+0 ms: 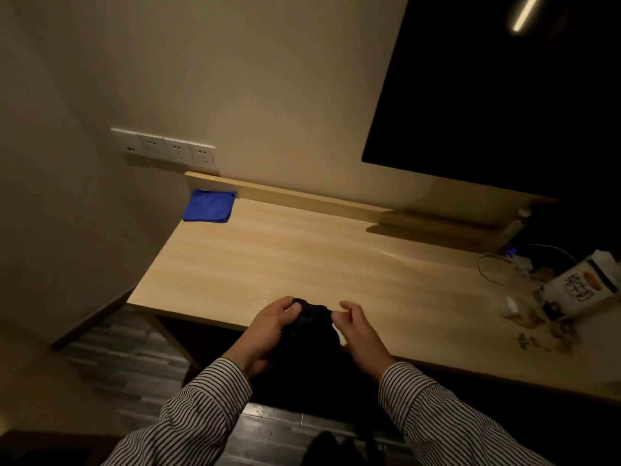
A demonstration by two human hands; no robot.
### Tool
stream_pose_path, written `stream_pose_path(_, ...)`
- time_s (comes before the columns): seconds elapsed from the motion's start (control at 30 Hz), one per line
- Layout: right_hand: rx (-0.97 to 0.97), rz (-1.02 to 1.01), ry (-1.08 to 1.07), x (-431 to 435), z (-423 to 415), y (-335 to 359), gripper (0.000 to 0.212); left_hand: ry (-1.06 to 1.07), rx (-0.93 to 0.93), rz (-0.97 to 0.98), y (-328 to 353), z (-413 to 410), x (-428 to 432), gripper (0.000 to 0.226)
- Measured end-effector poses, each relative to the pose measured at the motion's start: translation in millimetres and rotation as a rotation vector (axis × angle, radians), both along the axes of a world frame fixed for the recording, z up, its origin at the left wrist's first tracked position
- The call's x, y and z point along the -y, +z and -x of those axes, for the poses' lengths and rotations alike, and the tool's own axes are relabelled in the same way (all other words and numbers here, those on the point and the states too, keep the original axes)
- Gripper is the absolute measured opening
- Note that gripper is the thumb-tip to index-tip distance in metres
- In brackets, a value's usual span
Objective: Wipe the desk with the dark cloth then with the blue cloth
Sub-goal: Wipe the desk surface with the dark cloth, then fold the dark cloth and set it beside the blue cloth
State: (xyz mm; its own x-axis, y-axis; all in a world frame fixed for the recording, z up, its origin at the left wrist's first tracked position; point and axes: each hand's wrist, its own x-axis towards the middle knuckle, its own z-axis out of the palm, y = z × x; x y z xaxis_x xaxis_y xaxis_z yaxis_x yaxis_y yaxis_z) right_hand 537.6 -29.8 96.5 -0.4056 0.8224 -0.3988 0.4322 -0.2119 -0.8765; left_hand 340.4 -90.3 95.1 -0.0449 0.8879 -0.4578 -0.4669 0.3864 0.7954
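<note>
A dark cloth (307,326) hangs between my two hands at the front edge of the light wooden desk (302,257). My left hand (268,326) grips its top left corner with thumb and fingers. At the cloth's top right edge, my right hand (358,326) pinches it with the fingertips. The cloth's lower part drops below the desk edge into shadow. A folded blue cloth (209,206) lies flat in the far left corner of the desk, against the wall and the raised back strip.
A dark screen (487,95) hangs on the wall above the desk's right half. At the right end stand a white carton (578,290), a clear glass (504,280), cables and small scattered bits (537,338). Wall sockets (164,148) sit above the blue cloth.
</note>
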Motion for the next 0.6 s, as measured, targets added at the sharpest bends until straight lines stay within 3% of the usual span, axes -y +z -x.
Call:
stream_pose_path(0.07,-0.212,0.391,-0.069,-11.1,10.8,-2.1,0.046,-0.027,0.002,-0.03,5.5,7.3,-6.0,0.039)
stream_pose_path(0.13,-0.424,0.484,-0.133,-22.8,20.1,-1.0,0.043,-0.006,-0.03,-0.03,9.9,15.7,-14.3,0.029)
stream_pose_path(0.23,-0.528,0.369,-0.178,-34.5,30.1,2.9,0.032,0.054,-0.244,-0.035,13.1,31.2,-20.3,0.015)
stream_pose_path(0.33,-0.269,0.077,-0.073,-43.3,36.5,-3.6,0.025,0.07,-0.605,-0.059,1.0,44.6,-13.3,0.015)
stream_pose_path(0.4,-0.085,-0.101,0.055,-47.8,41.9,-10.6,0.023,0.115,-0.752,-0.045,-9.1,47.9,-8.8,0.016)
stream_pose_path(0.5,-0.007,-0.221,0.078,-57.4,52.6,-11.2,0.024,0.199,-0.748,-0.026,-11.8,51.1,-12.3,0.014)
stream_pose_path(0.6,-0.106,-0.217,0.04,-71.5,67.5,-3.2,0.022,0.26,-0.724,-0.031,-5.2,59.2,-25.7,0.016)
